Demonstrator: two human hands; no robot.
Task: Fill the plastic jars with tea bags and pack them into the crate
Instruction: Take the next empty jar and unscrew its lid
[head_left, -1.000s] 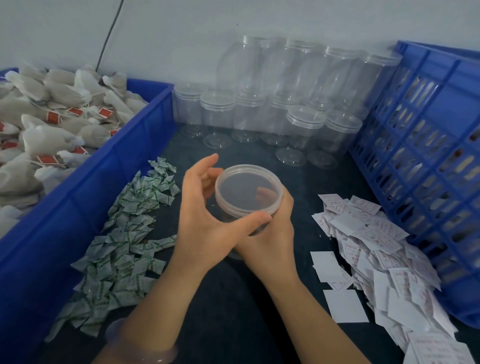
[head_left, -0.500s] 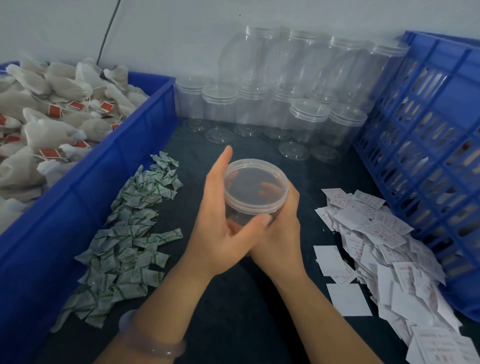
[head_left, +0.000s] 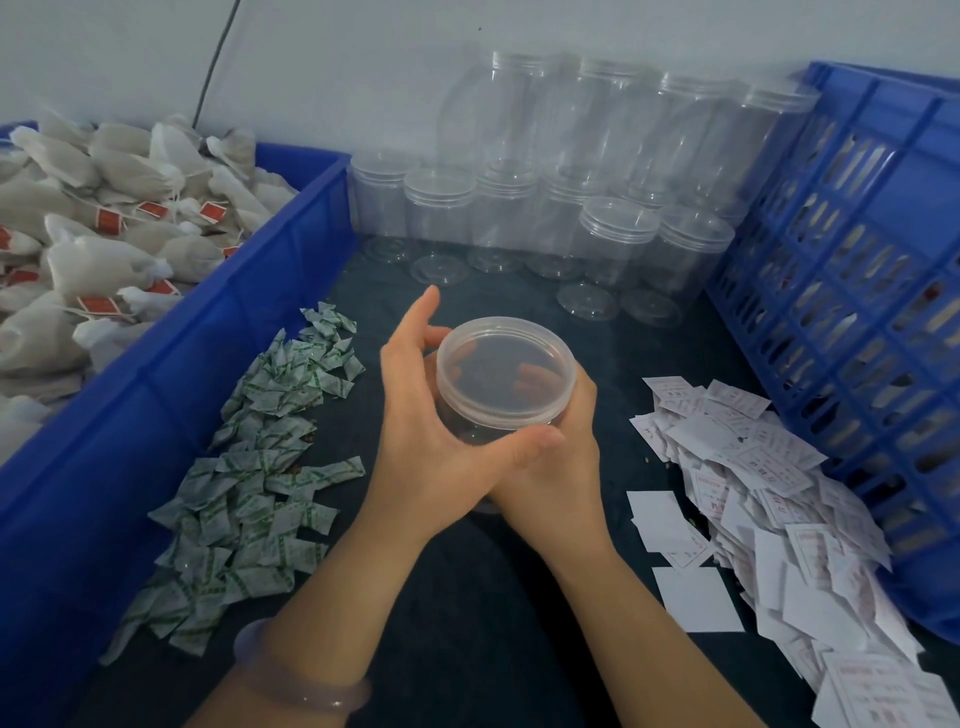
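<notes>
One plastic jar (head_left: 506, 384), clear, with its lid on, held above the middle of the table (head_left: 467, 597). It stands roughly upright, long axis near vertical, with the lid facing up and tipped a little toward the camera. No label or writing shows on it.

Two hands, close together, both clamped on the jar:
- Left hand (head_left: 431, 415): cupped round the lid's left side, thumb laid along the near rim, forefinger raised straight beyond the lid. A pale bracelet (head_left: 301, 686) is on that wrist.
- Right hand (head_left: 561, 452): wrapped round the jar's body from the right and below; its fingertips show through the plastic.

Many empty jars (head_left: 613, 244), clear and lidded, stacked in two tiers against the wall at the table's far edge.

One blue bin (head_left: 208, 374), left, heaped with tea bags (head_left: 104, 208). They are pale pouches with strings and red tags; the print is too small to read.

One blue crate (head_left: 857, 312) with slotted walls, at the right.

One heap of small sachets (head_left: 260, 467), white with green print that cannot be read, on the table left of the hands.

One heap of white paper slips (head_left: 753, 467), some with faint red print that cannot be read, on the table right of the hands, against the crate.
</notes>
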